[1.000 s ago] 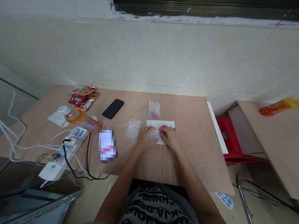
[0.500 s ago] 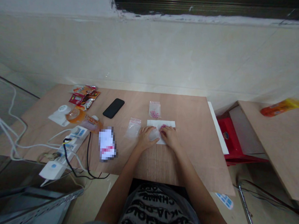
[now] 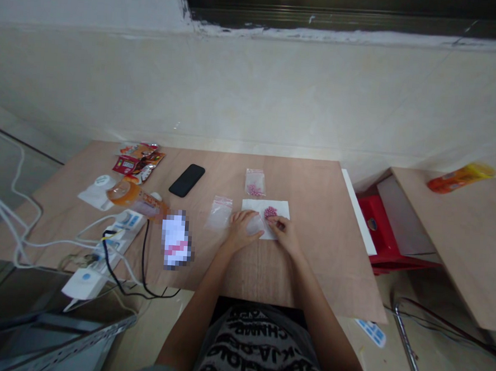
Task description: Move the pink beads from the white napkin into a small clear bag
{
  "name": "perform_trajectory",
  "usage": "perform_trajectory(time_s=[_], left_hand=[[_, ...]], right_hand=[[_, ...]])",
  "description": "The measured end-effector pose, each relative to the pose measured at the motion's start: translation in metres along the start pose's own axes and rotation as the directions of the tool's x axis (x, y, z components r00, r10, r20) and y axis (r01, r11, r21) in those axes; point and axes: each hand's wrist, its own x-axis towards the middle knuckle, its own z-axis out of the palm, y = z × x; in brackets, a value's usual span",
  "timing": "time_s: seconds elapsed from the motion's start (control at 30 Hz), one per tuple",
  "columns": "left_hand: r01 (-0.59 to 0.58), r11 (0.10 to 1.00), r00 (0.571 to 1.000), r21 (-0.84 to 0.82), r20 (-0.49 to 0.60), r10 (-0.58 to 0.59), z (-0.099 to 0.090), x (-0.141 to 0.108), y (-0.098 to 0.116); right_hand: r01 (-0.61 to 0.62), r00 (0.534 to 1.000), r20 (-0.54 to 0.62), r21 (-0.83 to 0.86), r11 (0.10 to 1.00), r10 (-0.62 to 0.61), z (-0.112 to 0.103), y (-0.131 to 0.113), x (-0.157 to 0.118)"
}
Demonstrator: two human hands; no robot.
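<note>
A white sheet of paper (image 3: 282, 208) lies on the wooden table, bearing a small heap of pink beads (image 3: 270, 212). My left hand (image 3: 243, 230) holds a clear plastic bag (image 3: 254, 225) down on the left part of the sheet, fingers bent around its edge. At the lower edge of the beads is my right hand (image 3: 283, 230), its fingers drawn together; anything between them is too small to make out. Behind the paper sits a clear zip bag with pink beads inside (image 3: 255, 184). Another clear zip bag (image 3: 220, 212) lies left of my left hand.
Left on the table are a black phone (image 3: 186, 180), a blurred-out white item (image 3: 177, 239), an orange bottle (image 3: 136, 196), snack packets (image 3: 139, 161) and a power strip (image 3: 107, 252) with cables. A red stool (image 3: 380, 233) stands at the right, near another table (image 3: 467, 232).
My right hand has drawn back slightly toward me from over the beads, and more of the heap now shows. My left hand stays on the bag. The view has shifted slightly.
</note>
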Motion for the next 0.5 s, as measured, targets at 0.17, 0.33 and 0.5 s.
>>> perform_trajectory(time_s=[0.17,0.33,0.5], left_hand=[[-0.037,0.999,0.999,-0.008,0.034,0.037,0.003,-0.001,0.005],[-0.057,0.998,0.998,-0.022,0.024,0.058,0.009,0.001,0.006],[-0.044,0.999,0.999,-0.025,0.030,0.044,0.010,0.001,0.006]], right_hand=[[-0.027,1.000,0.006,0.028,0.999,0.026,0.000,-0.001,-0.001],[0.000,1.000,0.008,0.001,1.000,0.000,0.000,-0.002,0.001],[-0.001,0.999,0.036,-0.011,1.000,0.001,-0.001,-0.004,0.002]])
